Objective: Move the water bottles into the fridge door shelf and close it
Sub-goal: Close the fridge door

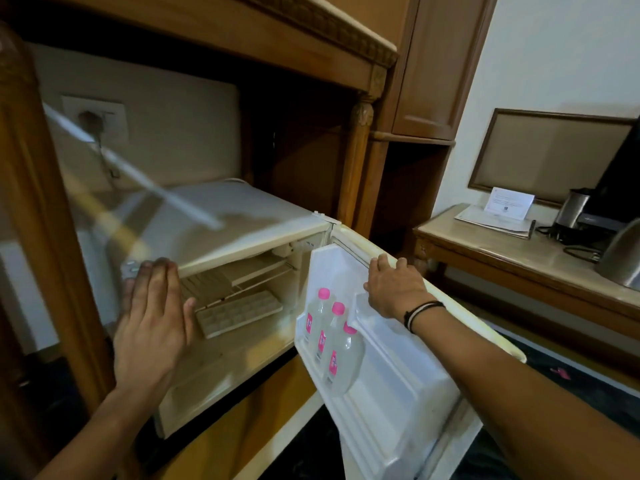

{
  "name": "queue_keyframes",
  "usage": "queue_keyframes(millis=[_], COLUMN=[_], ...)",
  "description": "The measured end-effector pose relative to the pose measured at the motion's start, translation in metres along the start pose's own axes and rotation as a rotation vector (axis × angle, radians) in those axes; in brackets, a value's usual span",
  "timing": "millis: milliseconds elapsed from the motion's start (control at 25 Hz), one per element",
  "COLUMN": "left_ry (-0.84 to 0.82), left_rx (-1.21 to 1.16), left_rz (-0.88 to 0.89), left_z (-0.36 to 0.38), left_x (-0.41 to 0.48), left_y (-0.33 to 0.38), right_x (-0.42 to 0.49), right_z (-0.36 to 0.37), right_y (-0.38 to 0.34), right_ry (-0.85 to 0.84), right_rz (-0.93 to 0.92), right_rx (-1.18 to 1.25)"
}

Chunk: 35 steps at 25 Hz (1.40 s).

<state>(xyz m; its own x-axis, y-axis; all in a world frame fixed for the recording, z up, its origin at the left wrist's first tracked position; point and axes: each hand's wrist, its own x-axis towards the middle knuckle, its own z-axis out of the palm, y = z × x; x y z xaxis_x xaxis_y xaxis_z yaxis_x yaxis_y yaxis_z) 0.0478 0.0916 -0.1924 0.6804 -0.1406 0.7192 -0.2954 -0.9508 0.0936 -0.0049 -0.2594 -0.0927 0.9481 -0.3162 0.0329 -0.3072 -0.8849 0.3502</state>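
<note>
Three clear water bottles with pink caps (332, 336) stand in a row in the shelf of the open fridge door (408, 393). My right hand (393, 289) grips the top edge of that door, fingers curled over it. My left hand (152, 320) is flat with fingers together, held up against the left front edge of the small white fridge (225, 233), holding nothing. Inside the fridge lies a white ice tray (239, 315) under wire shelves.
The fridge sits in a wooden cabinet (356, 161) with a glass door (52, 202) swung open at the left. A wall socket (95, 117) with a plug is behind. A side table (512, 251) at the right carries a kettle (623, 258), papers and a coffee maker.
</note>
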Motion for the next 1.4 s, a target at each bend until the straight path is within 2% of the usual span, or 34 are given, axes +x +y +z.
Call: queue_keyframes(millis=[160, 280, 440, 600, 760, 840, 920, 1000, 1160, 1280, 1400], left_ry=[-0.072, -0.146, -0.276, -0.441, -0.627, -0.63, -0.585, -0.471, -0.346, -0.349, -0.588], left_rx=[-0.049, -0.079, -0.079, -0.231, -0.298, -0.273, -0.16, -0.02, 0.085, 0.12, 0.083], left_rz=[-0.004, 0.013, 0.001, -0.096, -0.237, -0.234, -0.147, -0.061, -0.055, -0.062, -0.163], left_z=[-0.012, -0.019, -0.035, -0.06, -0.082, -0.079, -0.069, -0.055, -0.025, -0.02, -0.047], left_x=[0.018, 0.025, 0.037, 0.067, 0.085, 0.086, 0.078, 0.066, 0.063, 0.063, 0.082], left_y=[0.022, 0.044, 0.051, 0.055, 0.056, 0.061, 0.067, 0.073, 0.063, 0.065, 0.078], right_x=[0.003, -0.001, 0.011, 0.036, 0.049, 0.057, 0.064, 0.07, 0.087, 0.087, 0.07], right_z=[-0.035, -0.027, -0.014, -0.013, -0.006, -0.012, -0.017, -0.018, -0.008, -0.015, -0.048], right_y=[0.019, 0.029, -0.013, -0.042, -0.07, -0.086, -0.101, -0.109, -0.129, -0.124, -0.095], right_ry=[-0.045, -0.029, 0.018, 0.146, 0.324, 0.395, 0.479, 0.562, 0.66, 0.567, 0.294], right_rz=[-0.106, -0.178, -0.331, -0.476, -0.572, -0.561, -0.521, -0.469, -0.402, -0.411, -0.525], right_rx=[0.066, 0.152, 0.422, 0.744, 0.732, 0.692, 0.651, 0.631, 0.544, 0.547, 0.512])
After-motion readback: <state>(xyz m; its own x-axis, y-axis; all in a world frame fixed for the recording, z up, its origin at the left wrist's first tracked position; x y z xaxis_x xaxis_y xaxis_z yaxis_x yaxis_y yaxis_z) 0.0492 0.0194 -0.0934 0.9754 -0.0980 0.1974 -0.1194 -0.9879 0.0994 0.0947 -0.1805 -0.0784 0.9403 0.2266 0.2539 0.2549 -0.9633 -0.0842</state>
